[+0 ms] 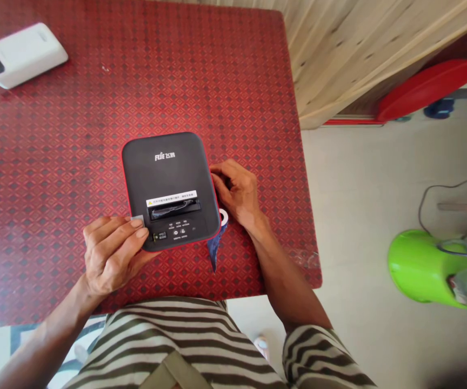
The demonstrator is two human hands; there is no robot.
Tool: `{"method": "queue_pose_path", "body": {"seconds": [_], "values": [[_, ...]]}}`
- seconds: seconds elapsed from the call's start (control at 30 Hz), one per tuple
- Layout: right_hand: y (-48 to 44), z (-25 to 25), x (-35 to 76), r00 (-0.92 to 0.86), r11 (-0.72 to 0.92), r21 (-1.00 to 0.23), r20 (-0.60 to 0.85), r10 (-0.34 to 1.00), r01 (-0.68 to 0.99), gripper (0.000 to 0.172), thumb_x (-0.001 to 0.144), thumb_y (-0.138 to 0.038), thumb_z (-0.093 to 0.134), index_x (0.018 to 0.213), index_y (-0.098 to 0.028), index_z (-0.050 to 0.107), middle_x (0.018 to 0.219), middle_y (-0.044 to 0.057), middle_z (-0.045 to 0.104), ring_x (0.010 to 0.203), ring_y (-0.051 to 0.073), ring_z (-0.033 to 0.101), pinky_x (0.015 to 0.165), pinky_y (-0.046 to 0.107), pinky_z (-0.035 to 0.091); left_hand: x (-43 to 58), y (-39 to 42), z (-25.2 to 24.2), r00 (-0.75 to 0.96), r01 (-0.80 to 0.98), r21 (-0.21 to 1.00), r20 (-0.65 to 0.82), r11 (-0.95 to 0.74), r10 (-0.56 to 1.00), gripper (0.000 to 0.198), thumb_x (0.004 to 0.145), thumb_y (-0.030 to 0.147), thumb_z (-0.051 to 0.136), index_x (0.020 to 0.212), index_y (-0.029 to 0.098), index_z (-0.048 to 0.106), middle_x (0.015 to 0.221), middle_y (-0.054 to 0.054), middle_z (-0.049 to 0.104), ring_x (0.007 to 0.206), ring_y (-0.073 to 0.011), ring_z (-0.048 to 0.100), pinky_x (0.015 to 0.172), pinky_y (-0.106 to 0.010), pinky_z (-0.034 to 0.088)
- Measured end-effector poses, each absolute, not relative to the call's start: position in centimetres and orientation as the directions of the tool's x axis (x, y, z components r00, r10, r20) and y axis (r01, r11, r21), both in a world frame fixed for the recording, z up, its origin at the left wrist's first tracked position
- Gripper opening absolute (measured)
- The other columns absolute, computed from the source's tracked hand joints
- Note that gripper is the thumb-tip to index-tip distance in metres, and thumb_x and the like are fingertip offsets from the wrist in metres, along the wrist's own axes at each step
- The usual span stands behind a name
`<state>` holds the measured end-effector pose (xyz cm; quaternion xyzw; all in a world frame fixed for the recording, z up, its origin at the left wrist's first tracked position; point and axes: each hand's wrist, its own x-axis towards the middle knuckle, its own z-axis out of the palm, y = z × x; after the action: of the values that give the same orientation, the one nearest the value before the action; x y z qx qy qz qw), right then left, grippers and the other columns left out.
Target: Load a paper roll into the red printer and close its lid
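A dark grey receipt printer (168, 183) with a red edge lies on the red patterned table (95, 135). It has a paper slot and small buttons near its front. My left hand (112, 251) rests at the printer's front left corner, fingers curled together and pinching a small grey piece (137, 220). My right hand (235, 192) presses against the printer's right side with bent fingers. A white ring-shaped item (224, 217) and a dark blue scrap (214, 251) lie by the right wrist.
A white power bank (18, 54) sits at the table's far left corner. To the right are a wooden panel (359, 48), a red object (428, 86), a green fan base (424, 267) and a cable on the pale floor.
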<state>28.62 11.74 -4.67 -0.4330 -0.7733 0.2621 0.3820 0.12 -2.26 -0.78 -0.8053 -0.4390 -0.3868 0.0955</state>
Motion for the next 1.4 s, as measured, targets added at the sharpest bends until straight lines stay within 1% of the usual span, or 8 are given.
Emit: {"method": "queue_pose_path", "body": {"seconds": [0.23, 0.5, 0.63, 0.97, 1.07, 1.17, 1.27, 1.4], "values": [[11.8, -4.7, 28.7, -0.340, 0.486, -0.730, 0.356, 0.871, 0.480, 0.021, 0.107, -0.029, 0.060, 0.099, -0.022, 0.077, 0.086, 0.001, 0.071, 0.077, 0.016, 0.063, 0.074, 0.031, 0.051, 0.1, -2.6, -0.3, 0.317, 0.825, 0.160, 0.662, -0.542, 0.679, 0.045, 0.084, 0.026, 0.092, 0.120, 0.026, 0.065, 0.117, 0.000, 0.075, 0.100, -0.0186, 0.076, 0.086, -0.037, 0.066], [11.8, -4.6, 28.5, -0.317, 0.482, -0.748, 0.369, 0.874, 0.457, 0.021, 0.106, -0.030, 0.061, 0.096, -0.022, 0.078, 0.086, 0.002, 0.073, 0.078, 0.017, 0.064, 0.074, 0.032, 0.051, 0.5, -2.9, 1.2, 0.188, 0.882, 0.287, 0.513, -0.374, 0.838, 0.040, 0.096, 0.047, 0.079, 0.128, 0.033, 0.060, 0.102, 0.005, 0.077, 0.081, -0.0156, 0.076, 0.080, -0.041, 0.063], [11.6, -4.4, 28.5, -0.313, 0.464, -0.763, 0.351, 0.882, 0.450, 0.022, 0.106, -0.031, 0.061, 0.096, -0.022, 0.078, 0.085, 0.001, 0.071, 0.075, 0.016, 0.062, 0.073, 0.031, 0.050, 0.5, -2.6, 1.5, 0.209, 0.868, 0.272, 0.560, -0.416, 0.802, 0.051, 0.089, 0.045, 0.088, 0.131, 0.032, 0.061, 0.093, 0.004, 0.075, 0.076, -0.0150, 0.069, 0.078, -0.041, 0.061], [11.4, -2.4, 29.0, -0.292, 0.417, -0.773, 0.308, 0.905, 0.478, 0.016, 0.104, -0.026, 0.065, 0.100, -0.023, 0.079, 0.092, 0.003, 0.079, 0.079, 0.017, 0.070, 0.075, 0.033, 0.057, 0.8, -1.6, 0.9, 0.298, 0.803, 0.184, 0.700, -0.567, 0.649, 0.087, 0.080, 0.031, 0.096, 0.154, 0.020, 0.052, 0.107, -0.007, 0.078, 0.084, -0.0201, 0.068, 0.078, -0.040, 0.057], [10.4, 1.7, 28.7, -0.252, 0.497, -0.691, 0.431, 0.866, 0.525, 0.013, 0.105, -0.032, 0.070, 0.103, -0.024, 0.080, 0.092, 0.002, 0.080, 0.075, 0.016, 0.068, 0.071, 0.033, 0.057, 0.9, -1.7, 0.4, 0.278, 0.807, 0.198, 0.706, -0.557, 0.652, 0.086, 0.082, 0.029, 0.094, 0.156, 0.023, 0.049, 0.114, -0.008, 0.077, 0.088, -0.0202, 0.071, 0.079, -0.038, 0.060], [9.6, 5.8, 26.9, -0.472, 0.679, -0.523, 0.488, 0.734, 0.516, 0.016, 0.108, -0.032, 0.067, 0.108, -0.024, 0.081, 0.102, 0.003, 0.082, 0.090, 0.017, 0.074, 0.080, 0.033, 0.060, 0.8, -1.9, 0.0, 0.276, 0.800, 0.208, 0.706, -0.563, 0.653, 0.088, 0.082, 0.029, 0.094, 0.157, 0.024, 0.048, 0.114, -0.009, 0.076, 0.090, -0.0211, 0.074, 0.081, -0.039, 0.062], [10.0, 7.8, 23.7, -0.706, 0.779, -0.308, 0.331, 0.626, 0.546, 0.018, 0.110, -0.022, 0.061, 0.110, -0.021, 0.079, 0.108, 0.004, 0.081, 0.096, 0.020, 0.076, 0.079, 0.033, 0.060, 0.8, -1.9, -0.2, 0.267, 0.789, 0.233, 0.703, -0.568, 0.659, 0.089, 0.081, 0.027, 0.094, 0.157, 0.022, 0.049, 0.112, -0.010, 0.077, 0.091, -0.0224, 0.074, 0.081, -0.040, 0.062], [11.5, 6.9, 19.8, -0.772, 0.775, -0.176, 0.102, 0.627, 0.606, 0.024, 0.107, -0.008, 0.057, 0.110, -0.018, 0.079, 0.100, 0.008, 0.079, 0.078, 0.020, 0.074, 0.065, 0.034, 0.055, 0.8, -1.7, -0.3, 0.258, 0.781, 0.254, 0.702, -0.571, 0.664, 0.091, 0.082, 0.028, 0.094, 0.159, 0.025, 0.046, 0.113, -0.009, 0.076, 0.090, -0.0214, 0.074, 0.082, -0.040, 0.061]]}}
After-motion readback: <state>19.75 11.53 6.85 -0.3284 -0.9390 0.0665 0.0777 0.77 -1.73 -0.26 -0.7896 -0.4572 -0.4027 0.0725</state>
